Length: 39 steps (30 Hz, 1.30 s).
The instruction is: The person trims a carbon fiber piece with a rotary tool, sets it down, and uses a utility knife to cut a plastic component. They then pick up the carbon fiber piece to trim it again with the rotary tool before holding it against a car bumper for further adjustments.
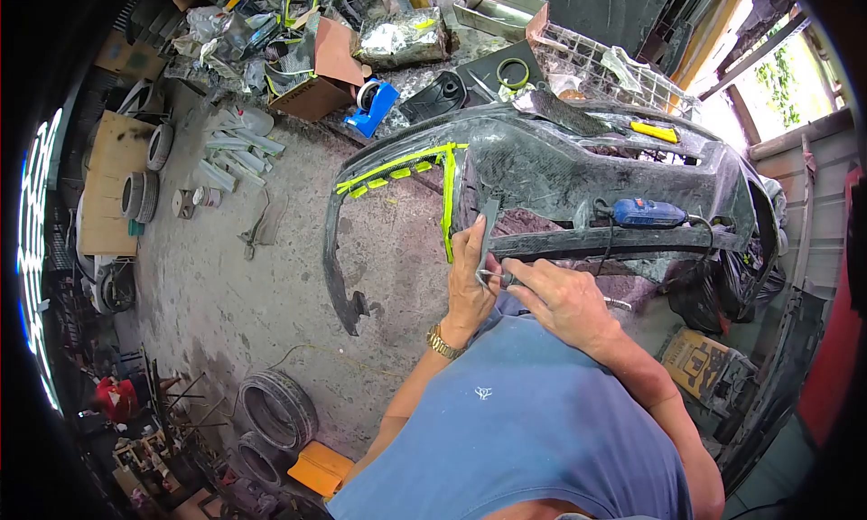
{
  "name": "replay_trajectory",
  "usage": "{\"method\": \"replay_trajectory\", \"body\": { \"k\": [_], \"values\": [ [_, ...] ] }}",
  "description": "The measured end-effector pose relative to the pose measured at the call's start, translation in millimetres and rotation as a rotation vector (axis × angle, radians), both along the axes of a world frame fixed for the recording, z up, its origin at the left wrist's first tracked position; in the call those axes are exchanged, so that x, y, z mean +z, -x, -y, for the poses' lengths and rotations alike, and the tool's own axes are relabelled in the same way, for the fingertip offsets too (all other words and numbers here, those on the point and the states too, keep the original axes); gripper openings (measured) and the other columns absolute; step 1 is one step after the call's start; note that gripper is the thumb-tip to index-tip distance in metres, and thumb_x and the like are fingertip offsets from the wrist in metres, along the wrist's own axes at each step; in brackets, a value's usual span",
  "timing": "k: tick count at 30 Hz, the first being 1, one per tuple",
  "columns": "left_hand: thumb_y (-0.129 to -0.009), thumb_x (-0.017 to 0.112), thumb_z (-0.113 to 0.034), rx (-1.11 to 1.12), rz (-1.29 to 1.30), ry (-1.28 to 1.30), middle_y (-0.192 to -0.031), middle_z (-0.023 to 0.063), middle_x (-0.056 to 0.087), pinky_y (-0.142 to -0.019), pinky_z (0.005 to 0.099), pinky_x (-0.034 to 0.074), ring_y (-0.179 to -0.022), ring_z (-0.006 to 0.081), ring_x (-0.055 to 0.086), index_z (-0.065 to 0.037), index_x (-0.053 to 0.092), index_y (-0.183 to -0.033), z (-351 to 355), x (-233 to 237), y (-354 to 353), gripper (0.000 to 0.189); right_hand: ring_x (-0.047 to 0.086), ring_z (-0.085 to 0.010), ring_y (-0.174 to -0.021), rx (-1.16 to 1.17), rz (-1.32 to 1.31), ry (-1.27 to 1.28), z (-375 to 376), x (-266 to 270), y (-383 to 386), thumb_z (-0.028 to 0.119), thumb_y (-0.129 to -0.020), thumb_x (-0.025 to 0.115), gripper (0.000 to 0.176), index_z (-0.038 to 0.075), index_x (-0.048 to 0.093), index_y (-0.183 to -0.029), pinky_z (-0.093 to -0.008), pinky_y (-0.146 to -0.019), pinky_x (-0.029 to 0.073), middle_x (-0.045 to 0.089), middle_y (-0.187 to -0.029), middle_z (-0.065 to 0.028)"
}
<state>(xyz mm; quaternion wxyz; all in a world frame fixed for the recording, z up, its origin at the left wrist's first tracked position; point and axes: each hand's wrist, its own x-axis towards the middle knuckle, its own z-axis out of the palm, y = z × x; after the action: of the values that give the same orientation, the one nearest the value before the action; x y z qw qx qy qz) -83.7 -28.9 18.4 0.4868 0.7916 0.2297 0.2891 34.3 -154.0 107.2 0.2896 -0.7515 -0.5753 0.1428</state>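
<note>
My left hand (470, 285), with a gold watch at the wrist, is closed on a narrow grey strip (489, 222) that points up and away from me. Beside it, my right hand (564, 296) has its fingers pinched together near the strip's lower end. Whatever sits between those fingers is too small to make out. Just beyond both hands lies a dusty black car bumper (560, 166), with bright yellow-green tape (448, 195) along its left opening. A blue rotary tool (648, 213) rests on the bumper, right of my hands, and a yellow object (654, 132) lies on its upper edge.
Behind the bumper, a cluttered bench holds a cardboard box (316, 77), a blue tape dispenser (371, 109), a tape roll (513, 73) and a metal tray (497, 12). Tyres (278, 410) lie on the floor at lower left. A black bag (722, 290) and yellow-labelled box (700, 362) are right.
</note>
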Motion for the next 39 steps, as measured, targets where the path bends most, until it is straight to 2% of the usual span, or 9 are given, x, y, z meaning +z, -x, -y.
{"method": "replay_trajectory", "body": {
  "k": [5,18,21,24,27,29,30,32,39],
  "values": [
    [-0.071,0.055,0.013,0.029,-0.031,-0.146,-0.12,0.0159,0.047,-0.07,0.0331,0.053,-0.09,0.0287,0.057,-0.014,0.03,-0.149,-3.6,-3.1,-4.1,0.086,0.063,-0.0239,-0.063,-0.029,0.03,0.018,-2.8,2.2,-0.1,0.024,-0.088,0.064,0.036,0.011,0.056,-0.121,-0.0352,-0.053,0.05,0.055,-0.078,-0.0067],
    [-0.075,0.057,0.011,0.018,0.003,-0.131,-0.117,0.015,0.046,-0.072,0.0354,0.052,-0.09,0.0288,0.056,-0.014,0.03,-0.149,-2.0,1.9,-10.2,0.082,0.062,-0.025,-0.064,-0.055,-0.021,-0.056,-10.5,-5.8,-11.4,0.022,-0.088,0.065,0.034,0.01,0.058,-0.12,-0.0366,-0.053,0.05,0.056,-0.079,-0.007],
    [-0.076,0.057,0.01,-0.001,-0.023,0.036,-0.117,0.0151,0.046,-0.072,0.0348,0.051,-0.091,0.0282,0.055,-0.013,0.03,-0.148,0.5,-1.1,-9.5,0.08,0.062,-0.026,-0.065,-0.05,-0.027,-0.033,-10.3,-4.7,-13.2,0.02,-0.088,0.065,0.034,0.009,0.059,-0.12,-0.0373,-0.053,0.05,0.056,-0.079,-0.0076],
    [-0.078,0.056,0.009,0.007,0.031,0.018,-0.114,0.0149,0.047,-0.075,0.0346,0.05,-0.091,0.027,0.054,-0.012,0.031,-0.148,1.3,-3.5,-11.2,0.077,0.062,-0.0263,-0.065,-0.017,-0.032,-0.036,-8.8,-7.9,-13.4,0.02,-0.088,0.065,0.034,0.009,0.059,-0.12,-0.0373,-0.053,0.05,0.056,-0.079,-0.0078],
    [-0.081,0.055,0.007,-0.012,0.013,0.102,-0.123,0.0148,0.048,-0.086,0.0338,0.047,-0.097,0.0255,0.052,-0.009,0.031,-0.148,4.0,2.1,-11.5,0.073,0.063,-0.026,-0.065,-0.09,-0.067,-0.103,-9.9,-10.5,-16.3,0.02,-0.088,0.065,0.034,0.009,0.059,-0.119,-0.0373,-0.054,0.05,0.057,-0.079,-0.0072],
    [-0.082,0.055,0.005,-0.014,0.087,0.168,-0.138,0.0141,0.044,-0.1,0.0351,0.041,-0.112,0.0259,0.05,-0.005,0.031,-0.147,5.6,4.4,-14.9,0.069,0.063,-0.0258,-0.066,-0.095,-0.048,-0.109,-9.6,-10.3,-18.0,0.021,-0.088,0.065,0.034,0.01,0.059,-0.119,-0.037,-0.054,0.051,0.058,-0.08,-0.0069],
    [-0.082,0.055,0.005,-0.015,0.087,0.166,-0.138,0.0141,0.044,-0.1,0.0351,0.041,-0.112,0.0259,0.05,-0.005,0.031,-0.147,5.8,4.3,-14.7,0.069,0.063,-0.0258,-0.066,-0.095,-0.047,-0.111,-9.9,-10.1,-18.8,0.021,-0.088,0.065,0.034,0.01,0.059,-0.119,-0.037,-0.054,0.051,0.058,-0.08,-0.0069],
    [-0.084,0.054,0.004,-0.04,0.056,0.206,-0.149,0.013,0.036,-0.108,0.0371,0.033,-0.126,0.0278,0.043,-0.003,0.031,-0.146,7.1,3.3,-12.7,0.066,0.063,-0.0253,-0.065,-0.091,-0.031,-0.123,-10.5,-9.6,-19.9,0.022,-0.088,0.065,0.034,0.01,0.059,-0.119,-0.0365,-0.054,0.051,0.058,-0.08,-0.0063],
    [-0.08,0.054,0.006,-0.073,0.051,0.169,-0.149,0.0156,0.036,-0.11,0.0395,0.03,-0.13,0.0306,0.04,-0.003,0.031,-0.145,7.3,-0.7,-11.0,0.07,0.062,-0.023,-0.061,-0.032,0.043,-0.045,-7.3,-7.3,-13.7,0.024,-0.088,0.065,0.033,0.011,0.06,-0.118,-0.0354,-0.052,0.05,0.055,-0.076,-0.005]
  ]
}}
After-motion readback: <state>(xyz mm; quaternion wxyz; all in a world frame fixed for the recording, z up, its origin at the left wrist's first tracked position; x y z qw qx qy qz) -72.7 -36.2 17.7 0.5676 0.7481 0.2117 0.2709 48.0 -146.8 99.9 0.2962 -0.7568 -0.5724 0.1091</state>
